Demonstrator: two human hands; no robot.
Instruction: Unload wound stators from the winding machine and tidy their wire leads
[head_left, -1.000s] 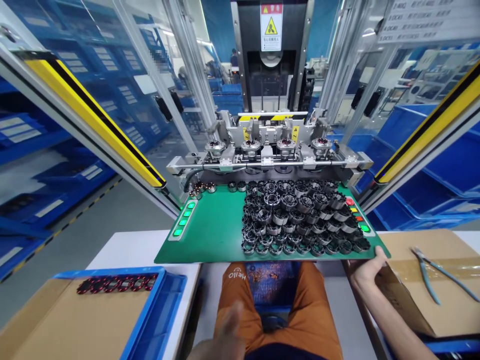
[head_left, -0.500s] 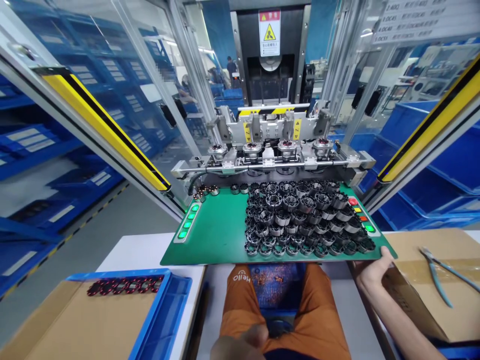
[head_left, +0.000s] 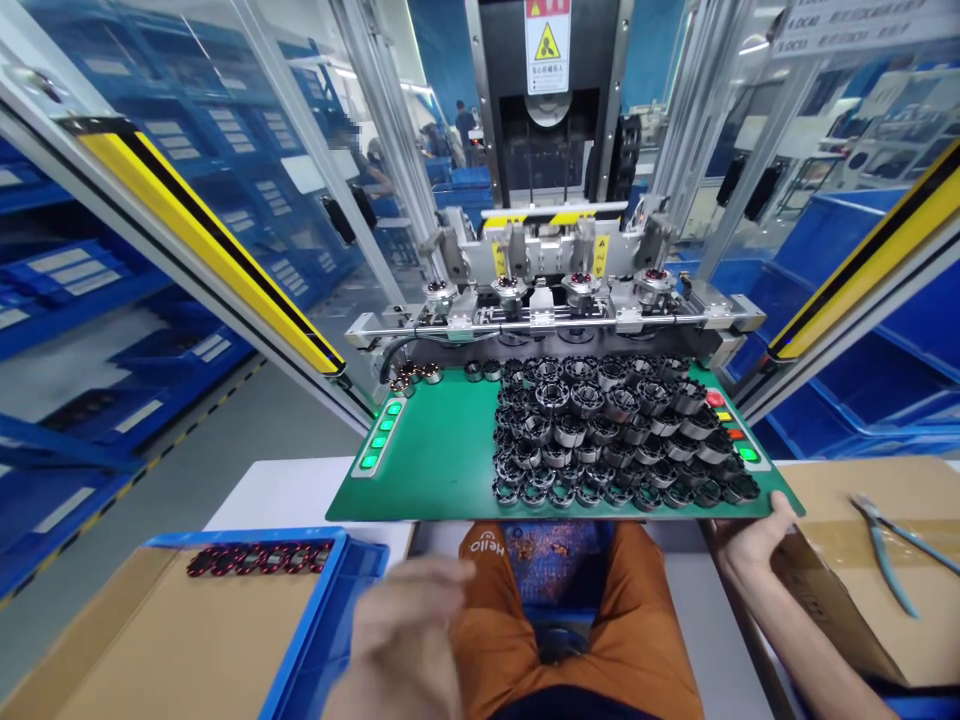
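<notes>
My left hand (head_left: 409,640) is raised in front of my lap, blurred by motion, so its fingers are unclear. My right hand (head_left: 754,540) rests at the front right corner of the green work mat (head_left: 435,460), fingers curled over the flap of a cardboard box (head_left: 840,590). A pile of several dark metal ring parts (head_left: 607,430) covers the right half of the mat. Behind it stands a press fixture (head_left: 547,300) with several round nests carrying parts.
A blue bin (head_left: 330,620) lined with cardboard at the lower left holds a row of red-and-black wound parts (head_left: 259,558). Blue-handled pliers (head_left: 889,560) lie on the box at right. Yellow light-curtain bars (head_left: 210,250) flank the machine. Lit green buttons (head_left: 379,440) edge the mat.
My left hand has risen from the bottom edge up and leftward, now larger in view and blurred. The right hand stays at the mat's corner. The view has shifted slightly.
</notes>
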